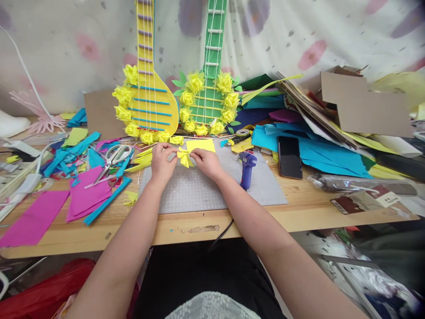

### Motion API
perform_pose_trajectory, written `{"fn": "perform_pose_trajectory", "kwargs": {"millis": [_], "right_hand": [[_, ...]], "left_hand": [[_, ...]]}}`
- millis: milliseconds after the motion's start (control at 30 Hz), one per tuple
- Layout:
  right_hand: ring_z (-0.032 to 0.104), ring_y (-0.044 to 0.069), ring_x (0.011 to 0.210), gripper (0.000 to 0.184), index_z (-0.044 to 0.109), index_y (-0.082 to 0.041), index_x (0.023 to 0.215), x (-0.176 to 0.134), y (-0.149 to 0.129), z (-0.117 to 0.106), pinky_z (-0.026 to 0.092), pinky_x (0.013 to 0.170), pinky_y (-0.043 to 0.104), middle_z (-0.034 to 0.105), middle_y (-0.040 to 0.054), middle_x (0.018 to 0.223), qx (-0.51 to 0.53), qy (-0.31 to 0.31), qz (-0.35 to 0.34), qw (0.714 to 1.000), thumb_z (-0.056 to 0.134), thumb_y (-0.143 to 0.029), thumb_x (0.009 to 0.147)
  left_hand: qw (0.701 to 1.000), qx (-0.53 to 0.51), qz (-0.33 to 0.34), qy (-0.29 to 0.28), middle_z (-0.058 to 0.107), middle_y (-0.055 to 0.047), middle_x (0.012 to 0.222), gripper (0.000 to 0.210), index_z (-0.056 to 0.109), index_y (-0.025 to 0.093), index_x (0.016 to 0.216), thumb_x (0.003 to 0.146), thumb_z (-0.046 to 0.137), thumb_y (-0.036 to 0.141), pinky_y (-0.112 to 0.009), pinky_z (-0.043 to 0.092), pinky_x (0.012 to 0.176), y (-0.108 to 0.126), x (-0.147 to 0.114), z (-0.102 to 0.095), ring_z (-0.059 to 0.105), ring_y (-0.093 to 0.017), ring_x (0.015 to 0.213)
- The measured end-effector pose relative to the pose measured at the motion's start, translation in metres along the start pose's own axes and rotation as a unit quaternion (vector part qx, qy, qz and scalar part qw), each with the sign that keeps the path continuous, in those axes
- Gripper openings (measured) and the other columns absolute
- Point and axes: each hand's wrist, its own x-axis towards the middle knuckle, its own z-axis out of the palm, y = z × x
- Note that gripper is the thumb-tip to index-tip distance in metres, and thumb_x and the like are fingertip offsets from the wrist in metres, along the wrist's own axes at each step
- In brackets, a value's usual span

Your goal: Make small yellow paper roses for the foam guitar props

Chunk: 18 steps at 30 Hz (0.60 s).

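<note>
Your left hand [162,163] pinches the left side of the yellow paper piece [185,158], fingertips close together. The piece sits directly between your hands, over the gray mat [195,190], flaring down toward you; its long axis is hard to tell. Your right hand [206,162] pinches its right side, so neither is nearer. Well to the right is the glue gun [247,169].

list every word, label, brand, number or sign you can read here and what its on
None: no word, brand or number can be read.
Brown-and-white card at the right: any print is too small and blurred.
Grey cutting mat: grid lines show; any numbers are too small.
Purple glue gun: any marking is too small.
Phone: dark screen, no text showing.
Pinched yellow paper: no writing visible.
</note>
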Motion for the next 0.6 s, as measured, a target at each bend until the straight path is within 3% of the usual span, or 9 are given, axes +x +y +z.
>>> {"fn": "perform_pose_trajectory", "kwargs": {"millis": [233,600], "right_hand": [[0.056,0.014,0.090,0.028,0.062,-0.022,0.096,0.0002,0.0024,-0.0020,0.035,0.073,0.022,0.066,0.0014,0.098,-0.006,-0.003,-0.027,1.000,0.038,-0.032,0.087],[0.055,0.015,0.091,0.029,0.061,-0.021,0.096,0.0000,0.0035,0.0006,0.035,0.075,0.024,0.064,0.0041,0.098,-0.037,0.002,-0.055,0.998,0.036,-0.033,0.088]], "left_hand": [[0.993,0.055,0.085,-0.057,0.051,-0.006,0.094,0.017,0.067,0.025,0.076,0.071,0.056,0.014,-0.034,0.041,0.081,0.0024,0.0014,-0.0047,0.045,-0.021,0.096],[0.987,0.082,0.103,-0.095,0.051,-0.008,0.092,0.025,0.060,0.021,0.079,0.067,0.047,0.003,-0.040,0.038,0.088,0.0025,0.0003,-0.0005,0.045,-0.024,0.097]]}}
